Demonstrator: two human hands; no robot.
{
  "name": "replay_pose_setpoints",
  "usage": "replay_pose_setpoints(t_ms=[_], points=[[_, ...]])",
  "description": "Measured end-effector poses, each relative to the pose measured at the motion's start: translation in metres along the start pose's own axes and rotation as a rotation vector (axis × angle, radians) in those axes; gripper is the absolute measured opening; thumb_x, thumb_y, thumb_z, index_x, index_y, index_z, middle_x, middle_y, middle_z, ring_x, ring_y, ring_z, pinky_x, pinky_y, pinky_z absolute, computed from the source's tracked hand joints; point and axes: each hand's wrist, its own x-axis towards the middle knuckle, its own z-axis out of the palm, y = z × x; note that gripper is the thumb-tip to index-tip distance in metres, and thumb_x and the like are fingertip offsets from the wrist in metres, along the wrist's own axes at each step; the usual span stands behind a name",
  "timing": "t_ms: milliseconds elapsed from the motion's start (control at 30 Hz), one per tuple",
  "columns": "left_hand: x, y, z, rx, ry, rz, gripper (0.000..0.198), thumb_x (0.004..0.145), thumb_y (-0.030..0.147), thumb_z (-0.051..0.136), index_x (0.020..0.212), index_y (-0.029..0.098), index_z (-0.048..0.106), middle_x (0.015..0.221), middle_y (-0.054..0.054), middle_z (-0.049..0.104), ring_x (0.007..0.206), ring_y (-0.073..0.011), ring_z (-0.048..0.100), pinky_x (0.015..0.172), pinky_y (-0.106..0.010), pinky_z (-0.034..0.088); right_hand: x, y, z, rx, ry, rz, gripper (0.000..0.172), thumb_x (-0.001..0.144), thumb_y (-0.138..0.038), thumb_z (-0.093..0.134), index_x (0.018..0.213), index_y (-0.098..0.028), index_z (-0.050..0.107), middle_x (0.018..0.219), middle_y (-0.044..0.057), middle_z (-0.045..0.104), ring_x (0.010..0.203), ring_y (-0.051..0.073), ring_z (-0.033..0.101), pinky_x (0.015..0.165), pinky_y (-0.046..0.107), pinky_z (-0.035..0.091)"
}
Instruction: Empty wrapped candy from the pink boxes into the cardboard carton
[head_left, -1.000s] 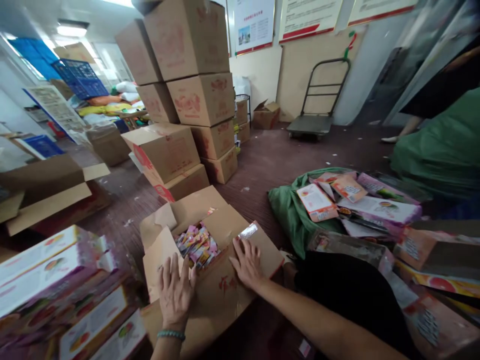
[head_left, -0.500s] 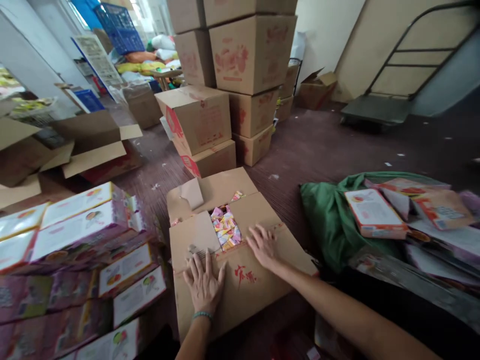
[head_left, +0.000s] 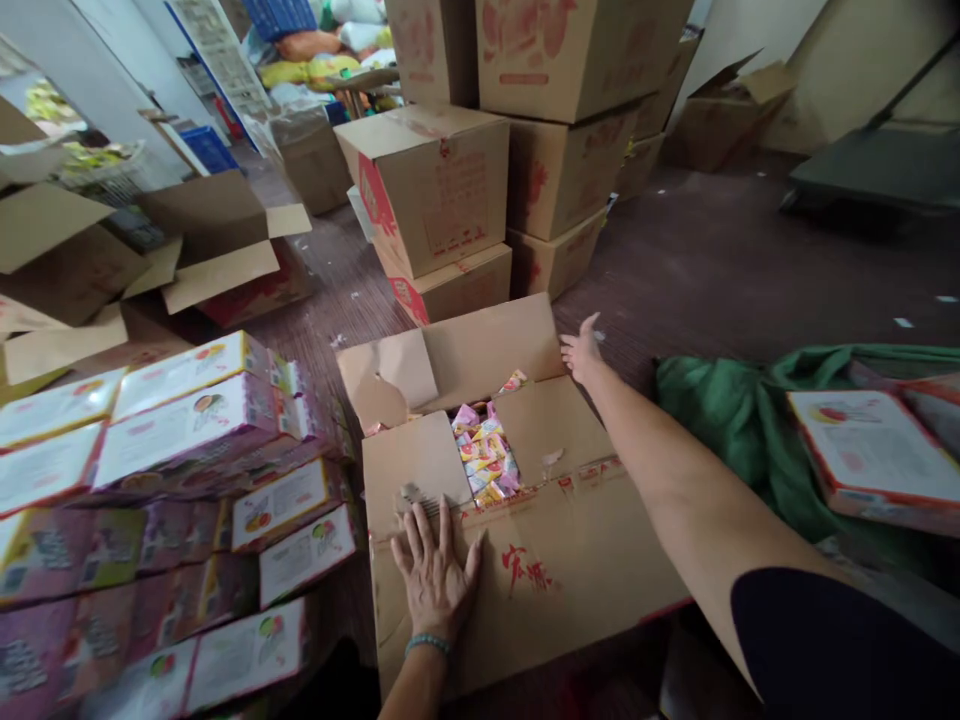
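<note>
A large cardboard box point(head_left: 585, 560) stands in front of me, its near flap and both side flaps folded inward. Colourful wrapped sweets point(head_left: 486, 452) show through the gap between the side flaps. My left hand point(head_left: 435, 580) lies flat with fingers spread on the near flap, by red printed characters. At the box's far right corner is my right hand point(head_left: 583, 352), fingers apart, beside the edge of the raised far flap point(head_left: 495, 345). Whether it touches that flap I cannot tell. One loose wrapped sweet point(head_left: 514, 381) sits near the far flap's base.
Stacked printed cartons point(head_left: 450, 200) stand just behind the box. Small retail boxes point(head_left: 172, 430) are piled at left, with open cartons point(head_left: 217, 250) beyond. A green sack point(head_left: 720, 430) and a white-and-orange box point(head_left: 862, 440) lie at right. A platform trolley point(head_left: 885, 165) stands farther back.
My right hand has left the near flap and reached forward to the far right corner. The far flap is tilted up more. My left hand stays on the near flap; the view has shifted.
</note>
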Motion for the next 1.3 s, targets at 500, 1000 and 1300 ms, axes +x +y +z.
replay_pose_setpoints(t_ms=[500,1000,1300], points=[[0.003,0.001,0.009,-0.143,0.139,0.006,0.088,0.094,0.058,0.062,0.163,0.006,0.046,0.171,-0.028,0.034,0.161,-0.0456,0.026,0.13,-0.068,0.014,-0.104,-0.004,-0.047,-1.302,-0.545,-0.384,0.053,0.109,-0.063,0.047,0.155,-0.039,0.059,0.164,0.004,0.046,0.155,0.04,0.037,0.128,0.072,0.013],[0.022,-0.01,-0.029,-0.397,0.413,-0.477,0.069,0.102,0.055,0.046,0.151,0.006,0.051,0.163,-0.03,0.041,0.152,-0.0432,0.038,0.122,-0.064,0.032,-0.178,0.138,-0.031,-1.21,-0.081,-0.552,0.057,0.115,-0.05,0.035,0.167,-0.03,0.042,0.175,0.013,0.02,0.164,0.035,0.015,0.129,0.07,0.011],[0.065,-0.041,-0.064,-0.536,-0.059,-0.816,0.093,0.097,0.074,0.026,0.14,-0.003,0.057,0.134,-0.043,0.063,0.132,-0.0552,0.061,0.108,-0.068,0.046,-0.177,0.141,-0.029,-1.173,-0.017,-0.609,0.054,0.115,-0.05,0.039,0.165,-0.032,0.047,0.174,0.013,0.024,0.163,0.034,0.019,0.128,0.068,0.015]])
